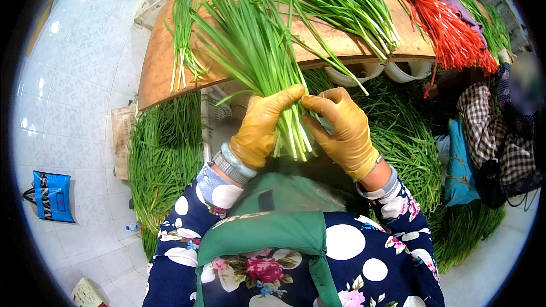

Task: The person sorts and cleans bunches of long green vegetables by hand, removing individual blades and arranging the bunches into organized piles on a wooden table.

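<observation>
A thick bunch of garlic chives (pixel 256 40) leans up over the board's near edge, leaves away from me and pale stem ends toward me. My left hand (pixel 263 128), in a yellow rubber glove, is closed around its lower stems. My right hand (pixel 344 131), gloved the same way, has its bent forefinger and thumb at the right side of those stems, beside the left thumb; whatever lies between those fingertips is mostly hidden. On the wooden board (pixel 156 59) lie a small bunch of chives (pixel 185 40) at left and a larger chive pile (pixel 347 5) at right.
Red plastic ties (pixel 441 25) lie on the board's right end, by a purple cloth (pixel 455 5). Heaps of chives (pixel 165 153) stand below on both sides. White buckets (pixel 406 72) sit under the board. A blue bag (pixel 54 196) rests on the tiled floor; a person sits at right.
</observation>
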`<state>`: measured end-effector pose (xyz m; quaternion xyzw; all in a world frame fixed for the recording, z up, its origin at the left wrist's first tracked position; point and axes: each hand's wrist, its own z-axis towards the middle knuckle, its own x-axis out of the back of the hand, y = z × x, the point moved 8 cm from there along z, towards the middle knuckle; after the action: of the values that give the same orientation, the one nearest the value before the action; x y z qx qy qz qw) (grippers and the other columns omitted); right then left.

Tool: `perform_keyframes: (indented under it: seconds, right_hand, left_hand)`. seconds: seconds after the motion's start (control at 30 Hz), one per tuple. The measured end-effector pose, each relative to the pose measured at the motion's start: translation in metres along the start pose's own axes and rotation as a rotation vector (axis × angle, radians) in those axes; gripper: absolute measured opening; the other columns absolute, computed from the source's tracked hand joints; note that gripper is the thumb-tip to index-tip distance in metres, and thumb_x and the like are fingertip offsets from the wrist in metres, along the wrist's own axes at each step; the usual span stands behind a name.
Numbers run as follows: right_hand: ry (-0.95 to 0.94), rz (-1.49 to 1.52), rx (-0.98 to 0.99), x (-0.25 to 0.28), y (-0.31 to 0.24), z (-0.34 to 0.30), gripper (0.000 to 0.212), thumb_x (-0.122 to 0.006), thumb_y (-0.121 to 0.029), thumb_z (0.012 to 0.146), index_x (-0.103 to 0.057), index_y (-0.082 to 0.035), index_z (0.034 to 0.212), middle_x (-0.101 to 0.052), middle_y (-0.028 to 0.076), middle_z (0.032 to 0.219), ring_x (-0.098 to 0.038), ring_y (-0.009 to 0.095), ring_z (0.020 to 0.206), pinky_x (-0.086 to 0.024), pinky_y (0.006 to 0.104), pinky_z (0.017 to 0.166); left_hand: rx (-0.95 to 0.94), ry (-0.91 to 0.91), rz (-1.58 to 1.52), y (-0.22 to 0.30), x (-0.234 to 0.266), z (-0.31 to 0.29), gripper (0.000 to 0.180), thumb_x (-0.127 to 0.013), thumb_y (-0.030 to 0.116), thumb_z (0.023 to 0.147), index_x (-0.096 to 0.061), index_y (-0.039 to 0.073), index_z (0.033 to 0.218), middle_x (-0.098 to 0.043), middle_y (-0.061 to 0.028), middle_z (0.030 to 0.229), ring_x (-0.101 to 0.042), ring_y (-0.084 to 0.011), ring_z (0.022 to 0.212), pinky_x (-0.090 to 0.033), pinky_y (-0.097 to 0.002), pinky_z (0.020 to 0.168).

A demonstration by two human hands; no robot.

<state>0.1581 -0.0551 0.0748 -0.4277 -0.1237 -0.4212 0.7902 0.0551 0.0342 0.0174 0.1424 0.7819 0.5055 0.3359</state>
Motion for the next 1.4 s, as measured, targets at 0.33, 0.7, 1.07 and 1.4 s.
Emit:
perform_keyframes:
  seconds: [0.33, 0.7, 1.07, 1.4]
  right_hand:
    - [-0.077, 0.305, -0.177, -0.009, 0.020, 0.003, 0.014, -0.071, -0.005, 0.078, -0.063, -0.004, 0.090, -0.056, 0.010, 0.077, -0.057, 0.027, 0.069, -0.047, 0.0348, 0.063]
    - [-0.267, 0.988, -0.584, 0.029, 0.023, -0.005, 0.011, -0.064, -0.012, 0.091, -0.062, -0.002, 0.085, -0.059, -0.001, 0.075, -0.052, 0.005, 0.063, -0.042, 0.0188, 0.055]
    - [-0.424, 0.386, -0.561, -0.019, 0.031, -0.033, 0.024, -0.057, -0.024, 0.093, -0.062, 0.000, 0.093, -0.063, 0.021, 0.079, -0.062, 0.038, 0.070, -0.048, 0.0404, 0.062]
    - [-0.424, 0.350, -0.327, -0.034, 0.006, -0.018, 0.027, -0.051, -0.028, 0.095, -0.057, -0.004, 0.083, -0.060, 0.023, 0.074, -0.059, 0.043, 0.071, -0.046, 0.0506, 0.063]
  left_hand:
    - [0.042, 0.065, -0.107, -0.025, 0.027, 0.017, 0.018, -0.064, 0.012, 0.091, -0.064, -0.001, 0.103, -0.069, -0.0096, 0.087, -0.069, -0.0174, 0.072, -0.059, -0.0288, 0.061]
    - [0.224, 0.000, -0.235, -0.017, 0.013, 0.004, 0.020, -0.067, 0.013, 0.089, -0.067, 0.000, 0.104, -0.069, -0.0057, 0.091, -0.067, -0.0133, 0.078, -0.056, -0.0276, 0.068]
    - [0.043, -0.018, 0.062, -0.012, 0.021, 0.007, 0.024, -0.062, 0.014, 0.091, -0.063, 0.000, 0.111, -0.069, -0.0093, 0.095, -0.068, -0.0193, 0.081, -0.058, -0.0306, 0.070]
    - [0.165, -0.224, -0.595, -0.005, -0.007, 0.003, 0.056, -0.060, 0.015, 0.092, -0.038, -0.003, 0.140, -0.065, -0.0145, 0.110, -0.066, -0.0243, 0.099, -0.046, -0.0389, 0.103]
